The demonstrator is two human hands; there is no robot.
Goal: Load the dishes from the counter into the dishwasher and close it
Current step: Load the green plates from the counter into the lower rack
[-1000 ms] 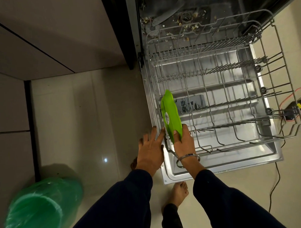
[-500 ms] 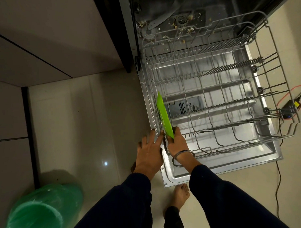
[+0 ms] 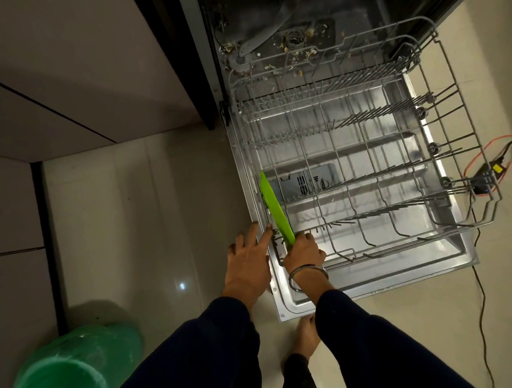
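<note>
Since a second ago the flat bright-green plastic plate (image 3: 275, 208) has turned from showing its broad face to standing nearly edge-on, and it now sits lower, along the left side of the grey wire lower rack (image 3: 364, 172). That rack is pulled out over the open stainless-steel dishwasher door (image 3: 442, 254), which lies flat above the pale tiled floor (image 3: 151, 212).

The right hand (image 3: 303, 251) has its grip closed on the near bottom edge of the plate, fingers curled round it, down among the front tines of the rack. A thin metal bangle (image 3: 308, 274) circles that wrist. The left hand (image 3: 248, 263) lies with fingers straight and spread, holding nothing; its fingertips (image 3: 269, 228) touch the left rim of the rack, just beside the plate.

Both arms wear dark navy sleeves (image 3: 225, 348). A bare foot (image 3: 304, 337) stands on the floor at the near corner of the door. Beyond the rack, the dark tub floor (image 3: 301, 44) shows a grey spray arm and scattered food scraps. A green plastic-lined bin (image 3: 69, 371) stands at the lower left. At the right, black and orange cables (image 3: 497, 168) lie on the floor near the rack's edge.
</note>
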